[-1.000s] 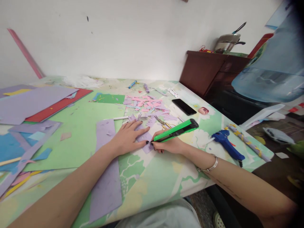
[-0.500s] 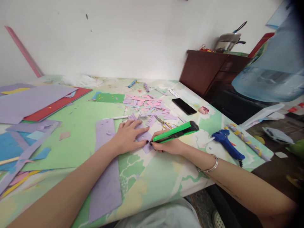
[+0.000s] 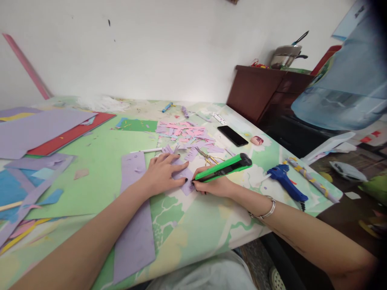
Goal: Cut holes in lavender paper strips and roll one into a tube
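Note:
My right hand (image 3: 213, 184) is closed around a green box cutter (image 3: 225, 168), its tip end low against a small purple paper piece (image 3: 188, 187). Flat over that same piece rests my left hand (image 3: 165, 171), fingers spread, pressing it to the table; much of the paper is hidden beneath. A longer purple strip (image 3: 134, 237) passes under my left forearm. Just beyond my hands are gold-handled scissors (image 3: 211, 158) and a heap of pink and purple paper scraps (image 3: 187, 133). The blade of the cutter is too small to make out.
A blue glue gun (image 3: 287, 183) and a purple stick wrapped in yellow (image 3: 313, 180) lie at the table's right edge. Behind them sits a black phone (image 3: 232, 135). Coloured sheets, a red one (image 3: 72, 133) among them, cover the left side. A large water bottle (image 3: 338, 92) stands at right.
The whole view has shifted slightly, with things on the right appearing a little further left. Both hands keep nearly the same place and hold on the paper and cutter.

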Motion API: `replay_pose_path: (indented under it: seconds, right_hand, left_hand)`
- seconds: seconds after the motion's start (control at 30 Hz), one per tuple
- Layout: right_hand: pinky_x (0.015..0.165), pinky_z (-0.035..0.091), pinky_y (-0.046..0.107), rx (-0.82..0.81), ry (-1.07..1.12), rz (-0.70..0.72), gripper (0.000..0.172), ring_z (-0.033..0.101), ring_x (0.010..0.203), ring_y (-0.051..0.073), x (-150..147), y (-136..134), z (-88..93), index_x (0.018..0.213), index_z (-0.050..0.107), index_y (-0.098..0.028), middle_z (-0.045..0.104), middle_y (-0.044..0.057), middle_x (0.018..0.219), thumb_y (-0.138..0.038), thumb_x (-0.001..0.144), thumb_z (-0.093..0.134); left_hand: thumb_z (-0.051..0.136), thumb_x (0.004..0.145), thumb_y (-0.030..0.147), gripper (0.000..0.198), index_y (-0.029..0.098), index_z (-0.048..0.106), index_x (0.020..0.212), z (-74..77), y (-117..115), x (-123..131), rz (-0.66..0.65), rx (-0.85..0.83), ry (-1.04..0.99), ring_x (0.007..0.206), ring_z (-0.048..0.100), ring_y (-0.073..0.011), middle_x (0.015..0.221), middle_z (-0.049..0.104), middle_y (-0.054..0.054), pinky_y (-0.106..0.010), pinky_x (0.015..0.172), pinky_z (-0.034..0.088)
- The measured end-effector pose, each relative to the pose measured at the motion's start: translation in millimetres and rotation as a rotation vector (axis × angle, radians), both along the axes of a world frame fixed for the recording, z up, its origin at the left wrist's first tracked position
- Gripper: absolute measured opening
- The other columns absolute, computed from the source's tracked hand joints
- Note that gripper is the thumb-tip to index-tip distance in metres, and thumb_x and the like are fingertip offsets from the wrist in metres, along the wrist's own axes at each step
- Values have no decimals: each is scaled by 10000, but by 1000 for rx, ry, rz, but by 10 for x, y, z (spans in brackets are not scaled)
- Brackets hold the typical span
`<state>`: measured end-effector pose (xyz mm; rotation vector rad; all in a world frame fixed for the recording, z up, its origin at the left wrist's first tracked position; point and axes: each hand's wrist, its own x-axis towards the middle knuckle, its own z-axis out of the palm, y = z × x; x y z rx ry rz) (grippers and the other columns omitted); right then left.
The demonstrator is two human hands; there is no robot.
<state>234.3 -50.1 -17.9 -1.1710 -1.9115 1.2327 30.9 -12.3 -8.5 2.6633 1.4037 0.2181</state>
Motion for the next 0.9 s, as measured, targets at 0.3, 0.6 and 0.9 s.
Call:
replay_pose_path:
  seconds: [0.3,0.6,0.9]
  right_hand:
    - [414,386,174,17,-9,-11,40,484,428,77,0,9,-3,709,572,-159,533,-45,497,-197,723,570]
    - [439,400,180,-27,30,19,45,484,438,76,12,25,5,699,557,-164,524,-50,498,-194,730,569]
    - [428,377,174,27,-13,43,53,473,454,74,19,18,13,736,575,-156,530,-39,532,-206,743,559]
  left_hand:
    - [512,735,527,527,397,516,1245,33,-36,11,3,70,-22,1219,343,-361,1348,441,-58,-537,940,305]
    - [530,705,530,539,365,551,1217,72,-106,43,63,106,5,1178,375,-370,1309,456,-78,-522,894,368]
    - [525,697,548,546,389,547,1218,74,-100,45,83,78,11,1196,362,-380,1324,449,-77,-535,898,349]
